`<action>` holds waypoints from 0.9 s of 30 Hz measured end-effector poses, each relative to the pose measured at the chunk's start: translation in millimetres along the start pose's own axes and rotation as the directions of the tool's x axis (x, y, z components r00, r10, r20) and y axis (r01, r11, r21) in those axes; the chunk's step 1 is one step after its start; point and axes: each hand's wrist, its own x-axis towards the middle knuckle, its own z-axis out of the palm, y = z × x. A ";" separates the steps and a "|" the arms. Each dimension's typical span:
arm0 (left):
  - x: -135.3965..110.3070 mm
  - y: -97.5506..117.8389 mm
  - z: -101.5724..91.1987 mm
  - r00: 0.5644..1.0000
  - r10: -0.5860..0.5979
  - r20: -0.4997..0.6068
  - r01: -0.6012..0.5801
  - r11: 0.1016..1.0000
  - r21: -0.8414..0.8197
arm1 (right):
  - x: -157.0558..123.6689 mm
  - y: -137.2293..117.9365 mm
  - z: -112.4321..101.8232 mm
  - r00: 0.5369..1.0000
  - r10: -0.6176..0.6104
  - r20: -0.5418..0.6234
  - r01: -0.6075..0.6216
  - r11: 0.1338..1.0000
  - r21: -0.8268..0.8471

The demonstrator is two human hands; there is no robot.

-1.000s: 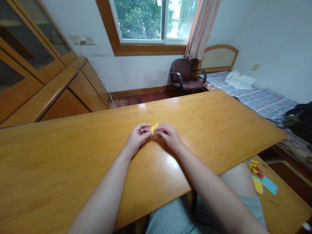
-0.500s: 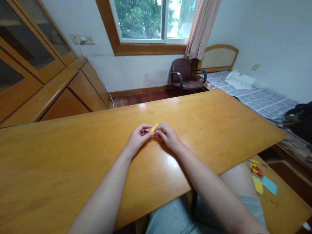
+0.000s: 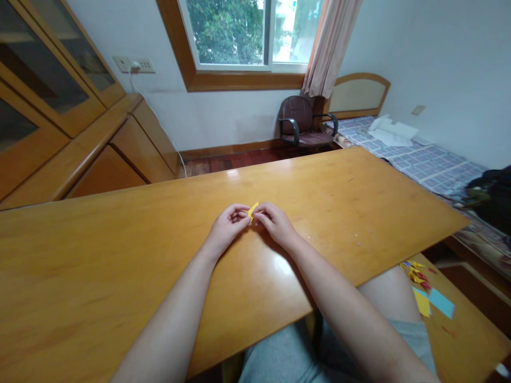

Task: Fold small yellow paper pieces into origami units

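- Both sides of the small yellow piece (image 3: 251, 211), paper by its look, were pinched on my remote feed; the left hand (image 3: 225, 227) gripped its left edge, and the right hand (image 3: 279, 221) gripped its right edge in the same manner;
- it sat between the two hands, low over the table (image 3: 120, 255); I could not tell whether it touched the top, and the grip hid much of its shape;
- I judged that the two-sided pinch suited something so small and light, one hand steadying it while the other could press or turn it;
- on the lower surface (image 3: 471, 340) to the right, a heap of coloured pieces (image 3: 417, 276) lay near a yellow sheet (image 3: 422, 304) and a blue sheet (image 3: 442, 303); I supposed they were placed beside the leg (image 3: 387, 295) for easy reach, off the table where the hands met.
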 end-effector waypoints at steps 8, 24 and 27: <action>0.3 -2.1 0.1 0.999 0.046 0.007 -0.047 0.999 0.020 | 0.1 1.0 0.6 0.999 0.031 -0.010 -0.031 0.999 0.025; -1.8 -1.1 -0.6 0.998 0.053 0.031 -0.058 0.982 0.182 | 0.8 -0.6 1.6 0.999 0.009 -0.048 -0.011 0.999 -0.039; -0.9 -2.5 -0.7 0.998 0.065 0.011 -0.066 0.976 0.207 | 0.8 -1.1 1.3 0.999 -0.001 -0.045 -0.002 0.998 -0.058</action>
